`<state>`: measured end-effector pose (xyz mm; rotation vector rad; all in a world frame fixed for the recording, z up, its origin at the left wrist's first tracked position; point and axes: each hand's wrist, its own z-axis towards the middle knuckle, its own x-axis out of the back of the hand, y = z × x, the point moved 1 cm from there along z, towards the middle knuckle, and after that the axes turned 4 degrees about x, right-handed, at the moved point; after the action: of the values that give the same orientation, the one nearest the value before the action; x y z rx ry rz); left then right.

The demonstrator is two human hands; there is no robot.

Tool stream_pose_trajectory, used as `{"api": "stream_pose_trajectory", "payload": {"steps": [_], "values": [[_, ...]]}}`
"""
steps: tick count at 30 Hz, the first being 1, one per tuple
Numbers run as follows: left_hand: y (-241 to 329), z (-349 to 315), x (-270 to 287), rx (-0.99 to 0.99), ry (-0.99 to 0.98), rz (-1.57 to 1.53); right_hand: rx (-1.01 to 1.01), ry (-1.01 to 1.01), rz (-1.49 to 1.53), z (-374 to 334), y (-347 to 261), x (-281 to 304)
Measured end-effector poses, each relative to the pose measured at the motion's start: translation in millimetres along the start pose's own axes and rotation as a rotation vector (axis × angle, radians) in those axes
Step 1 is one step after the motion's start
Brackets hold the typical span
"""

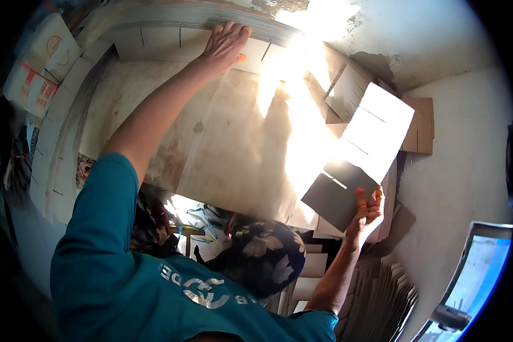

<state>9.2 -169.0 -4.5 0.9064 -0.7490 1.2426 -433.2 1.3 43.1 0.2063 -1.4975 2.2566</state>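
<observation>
My left arm stretches across the wooden table to its far edge. There my left hand (228, 47) is bent over the top of a long pale slotted cardboard strip (159, 44), fingers on the upper edge and thumb apart in front. Out to the right, my right hand (367, 216) grips the lower corner of a slotted cardboard sheet (347, 162), thumb and fingers closed on it. The sheet is tilted above the table's right side; sun bleaches its upper part, while its lower part lies in shadow.
Beneath my arms spreads the wooden tabletop (211, 125), crossed by glare. Cardboard pieces (347, 91) lean at the far right, and a brown piece (419, 125) touches the wall. Stacked cardboard (376, 296) stands low right. Printed boxes (37, 91) are at left. Dark floral cloth (268, 253) shows below the table.
</observation>
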Motion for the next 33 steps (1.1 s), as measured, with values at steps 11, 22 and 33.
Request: {"api": "stream_pose_trajectory", "payload": {"steps": [11,22,33], "values": [[-42.3,40.6,-19.1,0.009,-0.251,-0.118,0.395,-0.112,-0.361,22.3,-29.2,-89.7],[-29.6,21.4,-11.3,0.093,-0.257,-0.215,0.411,-0.047,-0.185,35.9,-54.6,-136.5],[3.3,-27.5,-18.0,-0.414,-0.142,-0.705,0.039,-0.243,0.357,44.1,-58.2,-171.8]]}}
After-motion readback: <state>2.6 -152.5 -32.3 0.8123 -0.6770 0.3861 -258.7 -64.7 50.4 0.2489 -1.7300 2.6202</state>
